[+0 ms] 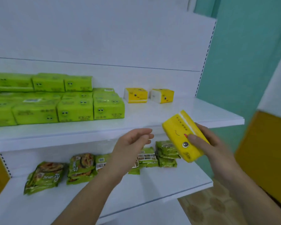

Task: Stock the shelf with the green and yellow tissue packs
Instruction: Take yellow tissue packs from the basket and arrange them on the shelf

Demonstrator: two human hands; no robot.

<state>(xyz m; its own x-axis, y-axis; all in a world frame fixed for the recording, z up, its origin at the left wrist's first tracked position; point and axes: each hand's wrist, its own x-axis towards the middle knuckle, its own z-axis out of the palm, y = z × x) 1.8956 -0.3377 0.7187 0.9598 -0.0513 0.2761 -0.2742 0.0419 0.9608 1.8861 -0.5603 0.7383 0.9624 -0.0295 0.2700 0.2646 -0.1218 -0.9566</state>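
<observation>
My right hand (206,142) grips a yellow tissue pack (180,132) with a cartoon face, tilted, just in front of the white upper shelf (152,117). My left hand (133,143) hovers beside it with relaxed fingers and holds nothing. On the shelf, several green tissue packs (75,109) are stacked at the left. Two yellow tissue packs (135,95) (162,95) stand at the back, right of the green ones.
The lower shelf (152,184) carries several green snack bags (45,176) in a row, partly behind my left forearm. A teal wall (242,62) borders the shelving on the right, with a yellow panel (266,151) below it.
</observation>
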